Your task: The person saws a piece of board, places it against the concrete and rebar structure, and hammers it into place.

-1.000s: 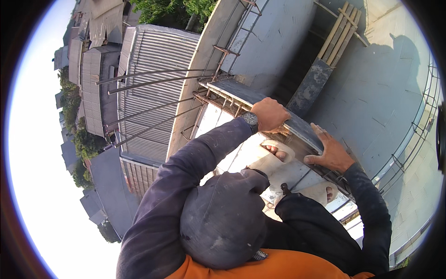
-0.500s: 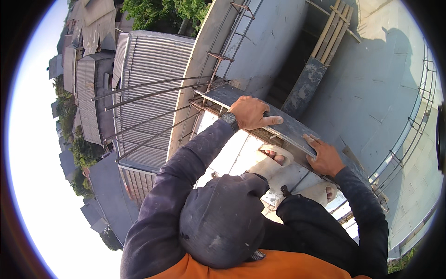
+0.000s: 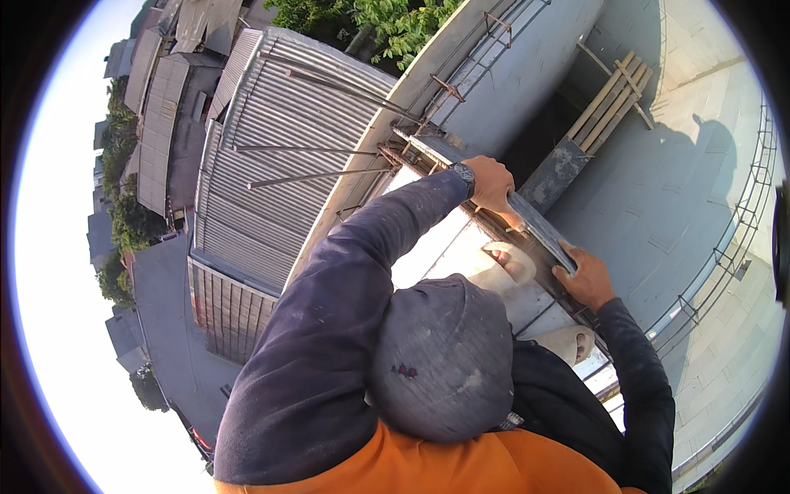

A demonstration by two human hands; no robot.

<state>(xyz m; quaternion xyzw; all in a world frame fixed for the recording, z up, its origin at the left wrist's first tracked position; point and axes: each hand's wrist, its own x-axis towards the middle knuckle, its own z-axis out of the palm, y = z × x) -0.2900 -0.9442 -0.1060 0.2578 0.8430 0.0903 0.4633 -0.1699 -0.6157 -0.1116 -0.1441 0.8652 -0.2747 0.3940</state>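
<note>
A long, narrow dark grey board (image 3: pixel 539 224) lies along a ledge in front of me, tilted more onto its edge. My left hand (image 3: pixel 492 185), with a black watch (image 3: pixel 464 176) on its wrist, is closed over the board's upper left part, its thumb on the near side. Farther right and nearer, my right hand (image 3: pixel 587 280) grips the same board, fingers bent over its edge. Both undersides of the hands are hidden. Just below the board, toes show in a pale slip-on sandal (image 3: pixel 525 267); a second sandal (image 3: pixel 559 342) is lower right.
Rebar cages (image 3: pixel 461 86) run along the wall top, and loose bars (image 3: pixel 313 175) jut left over a corrugated roof (image 3: pixel 304 123) far below. Bamboo poles (image 3: pixel 609 103) span a dark opening (image 3: pixel 539 123). A curved rebar cage (image 3: pixel 724 255) edges the right side.
The board has tipped up from lying flatter, showing a narrower face. My right hand's fingers have curled from lying flat to gripping its edge. The whole view has shifted.
</note>
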